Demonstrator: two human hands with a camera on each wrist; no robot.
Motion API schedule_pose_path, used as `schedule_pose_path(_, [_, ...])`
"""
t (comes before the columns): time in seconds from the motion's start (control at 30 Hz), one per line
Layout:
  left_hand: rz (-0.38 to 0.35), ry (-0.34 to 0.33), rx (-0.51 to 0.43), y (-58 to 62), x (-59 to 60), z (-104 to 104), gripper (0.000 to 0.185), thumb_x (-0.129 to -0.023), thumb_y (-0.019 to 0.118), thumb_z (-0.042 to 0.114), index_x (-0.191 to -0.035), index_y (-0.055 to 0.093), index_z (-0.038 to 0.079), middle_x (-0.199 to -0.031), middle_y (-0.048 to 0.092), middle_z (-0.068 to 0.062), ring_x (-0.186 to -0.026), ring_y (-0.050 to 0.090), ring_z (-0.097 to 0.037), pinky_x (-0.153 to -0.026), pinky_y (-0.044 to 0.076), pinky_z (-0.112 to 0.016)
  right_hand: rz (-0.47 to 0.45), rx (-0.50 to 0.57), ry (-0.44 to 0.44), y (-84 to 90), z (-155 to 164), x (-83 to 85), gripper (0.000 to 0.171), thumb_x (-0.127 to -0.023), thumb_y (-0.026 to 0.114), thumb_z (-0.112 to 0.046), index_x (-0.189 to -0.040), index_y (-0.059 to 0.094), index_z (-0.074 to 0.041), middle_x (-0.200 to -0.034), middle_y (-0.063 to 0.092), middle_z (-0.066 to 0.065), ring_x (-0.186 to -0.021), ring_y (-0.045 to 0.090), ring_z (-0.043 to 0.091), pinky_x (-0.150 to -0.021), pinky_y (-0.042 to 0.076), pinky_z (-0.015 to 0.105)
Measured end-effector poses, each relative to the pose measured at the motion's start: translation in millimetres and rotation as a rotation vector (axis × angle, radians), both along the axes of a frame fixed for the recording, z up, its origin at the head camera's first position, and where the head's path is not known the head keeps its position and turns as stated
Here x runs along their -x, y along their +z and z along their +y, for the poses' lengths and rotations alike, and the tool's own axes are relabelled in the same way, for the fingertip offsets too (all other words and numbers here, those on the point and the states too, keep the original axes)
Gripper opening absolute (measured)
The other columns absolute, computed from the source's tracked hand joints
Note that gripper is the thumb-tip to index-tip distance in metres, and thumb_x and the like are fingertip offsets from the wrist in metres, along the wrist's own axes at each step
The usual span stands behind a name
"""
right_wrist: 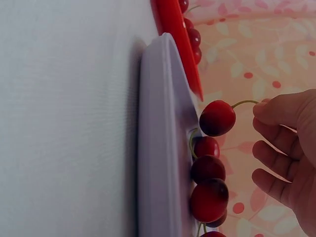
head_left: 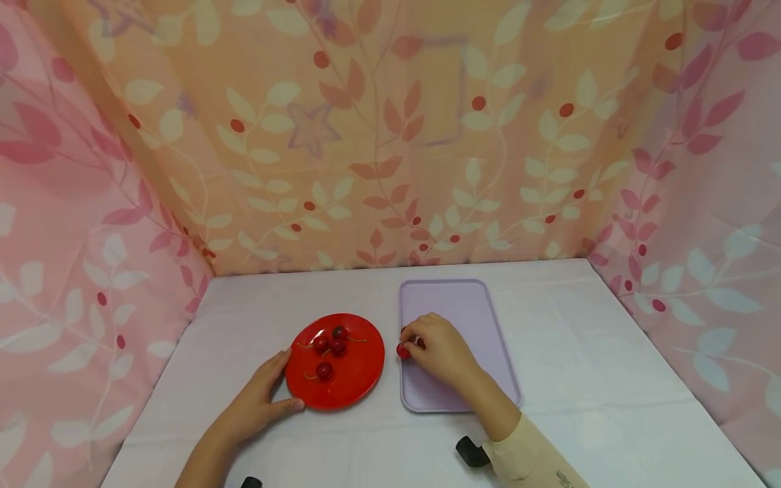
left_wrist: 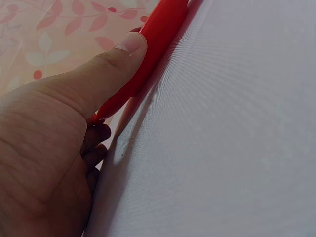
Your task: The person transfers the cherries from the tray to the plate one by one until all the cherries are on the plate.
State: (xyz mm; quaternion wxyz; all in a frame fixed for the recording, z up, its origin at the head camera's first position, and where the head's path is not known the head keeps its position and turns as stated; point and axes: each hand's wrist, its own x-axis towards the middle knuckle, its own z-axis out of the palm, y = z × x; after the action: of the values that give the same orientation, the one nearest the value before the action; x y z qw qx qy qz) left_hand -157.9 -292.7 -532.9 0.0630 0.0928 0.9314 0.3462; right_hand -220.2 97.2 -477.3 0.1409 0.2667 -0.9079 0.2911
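Observation:
My right hand pinches a dark red cherry by its green stem, between thumb and index finger. The cherry hangs above the left side of a lilac tray. Several more cherries lie in the tray in the right wrist view; in the head view the hand mostly hides them. To the left, a round red plate bears several stemmed cherries. My left hand rests against the plate's left rim, thumb and fingers spread apart. The left wrist view shows its thumb touching the rim.
A white cloth covers the table. Patterned curtains enclose the back and both sides. Dark camera parts show near the wrists. The plate and tray stand side by side, a narrow gap between them.

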Motion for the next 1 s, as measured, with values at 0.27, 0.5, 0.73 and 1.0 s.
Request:
schedule_pose_path(0.27, [0.027,-0.007,0.000,-2.0,-1.1,-2,0.111,-0.077,0.080,0.063,-0.164,0.024,0.021,-0.167,0.027,-0.015,-0.153,0.023,-0.041,-0.118,0.027,-0.067,0.001,0.038,0.018,5.7,4,-3.2,0.017,-0.085,0.078,-0.008,-0.086,0.075,-0.024,-0.084,0.068,-0.014,-0.086,0.057,0.007,-0.080,0.055,0.028])
schedule_pose_path(0.5, [0.010,-0.014,-0.005,-1.4,0.1,-1,0.111,-0.078,0.079,0.063,-0.165,0.024,0.021,-0.168,0.026,-0.014,-0.153,0.023,-0.041,-0.118,0.028,-0.067,-0.005,0.051,0.030,5.2,8,-6.4,0.018,-0.086,0.077,-0.006,-0.087,0.075,-0.024,-0.084,0.068,-0.014,-0.086,0.056,0.007,-0.079,0.053,0.027])
schedule_pose_path(0.73, [0.007,-0.011,-0.013,-1.5,0.1,-1,0.111,-0.077,0.080,0.062,-0.164,0.025,0.021,-0.168,0.027,-0.013,-0.154,0.023,-0.040,-0.118,0.028,-0.067,-0.005,0.084,0.059,8.2,3,-10.8,0.015,-0.086,0.079,-0.007,-0.087,0.075,-0.021,-0.086,0.069,-0.011,-0.087,0.061,0.014,-0.076,0.054,0.027])
schedule_pose_path(1.0, [0.004,-0.013,-0.012,-1.0,0.4,2,0.112,-0.077,0.080,0.062,-0.164,0.024,0.019,-0.167,0.027,-0.014,-0.154,0.022,-0.040,-0.118,0.027,-0.066,0.014,0.074,0.081,9.6,-2,-11.8,0.013,-0.087,0.079,-0.009,-0.089,0.076,-0.022,-0.088,0.070,-0.012,-0.088,0.059,0.007,-0.076,0.055,0.025])
